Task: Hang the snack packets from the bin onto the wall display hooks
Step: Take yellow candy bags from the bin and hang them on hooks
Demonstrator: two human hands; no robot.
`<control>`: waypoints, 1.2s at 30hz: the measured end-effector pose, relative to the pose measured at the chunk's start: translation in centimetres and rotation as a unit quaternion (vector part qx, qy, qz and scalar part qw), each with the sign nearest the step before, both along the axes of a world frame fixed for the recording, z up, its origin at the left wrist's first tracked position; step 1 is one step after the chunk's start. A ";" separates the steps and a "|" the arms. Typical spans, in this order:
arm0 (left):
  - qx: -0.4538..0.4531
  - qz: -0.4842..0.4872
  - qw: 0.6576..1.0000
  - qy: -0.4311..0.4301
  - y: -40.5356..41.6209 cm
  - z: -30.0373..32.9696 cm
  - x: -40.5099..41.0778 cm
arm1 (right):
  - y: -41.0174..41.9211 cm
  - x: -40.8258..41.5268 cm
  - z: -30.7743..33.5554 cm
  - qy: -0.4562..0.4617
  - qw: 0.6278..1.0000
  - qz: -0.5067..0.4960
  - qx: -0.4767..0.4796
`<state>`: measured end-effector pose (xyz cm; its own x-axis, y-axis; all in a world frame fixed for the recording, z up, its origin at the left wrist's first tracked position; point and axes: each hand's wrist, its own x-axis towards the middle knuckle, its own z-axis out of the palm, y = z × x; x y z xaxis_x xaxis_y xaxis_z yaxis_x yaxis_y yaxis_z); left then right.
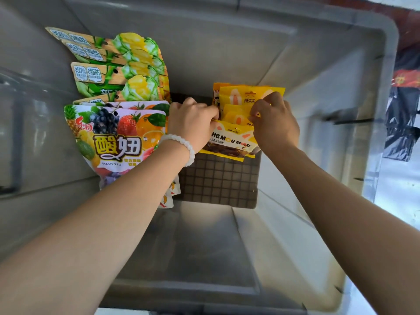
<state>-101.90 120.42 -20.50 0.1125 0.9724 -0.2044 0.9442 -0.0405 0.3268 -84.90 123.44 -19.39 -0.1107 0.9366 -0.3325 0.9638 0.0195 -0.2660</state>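
Grey translucent plastic bin [341,64] holding, from left to right, green-and-yellow corn snack packets [127,71], fruit-printed gummy packets [116,137], the left hand [193,123] with a white bead bracelet [184,146], fingers curled onto yellow candy packets [229,142] on the bin floor, and the right hand [272,123] pinching their tops.

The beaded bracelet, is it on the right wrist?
No, the white beaded bracelet sits on the left wrist, just behind the left hand.
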 end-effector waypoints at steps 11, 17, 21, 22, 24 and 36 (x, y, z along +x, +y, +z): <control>0.014 -0.013 0.999 -0.027 -5.0 8.5 -0.2 | -5.5 0.9 8.5 0.040 0.999 0.005 -0.032; 0.029 -0.031 0.999 -0.023 -7.8 17.7 -1.2 | -8.1 0.3 18.4 0.028 0.999 0.009 -0.016; 0.031 -0.049 0.998 -0.017 -10.0 25.2 -1.6 | -10.3 -0.1 26.1 0.027 1.000 0.010 -0.006; 0.033 -0.049 0.998 -0.018 -10.6 27.5 -1.8 | -10.9 -0.4 28.2 0.030 0.999 0.014 -0.004; 0.046 -0.043 0.998 -0.026 -11.7 31.7 -2.4 | -11.9 -0.8 32.2 0.044 0.999 0.021 0.003; 0.189 -0.027 0.982 0.006 -15.5 56.8 -4.4 | -15.5 -1.9 58.3 0.197 0.975 -0.012 0.102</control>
<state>-106.32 104.97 36.31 0.1664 0.9715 0.1688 0.9412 -0.2075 0.2666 -86.84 107.99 38.92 -0.1703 0.9825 -0.0759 0.7889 0.0898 -0.6080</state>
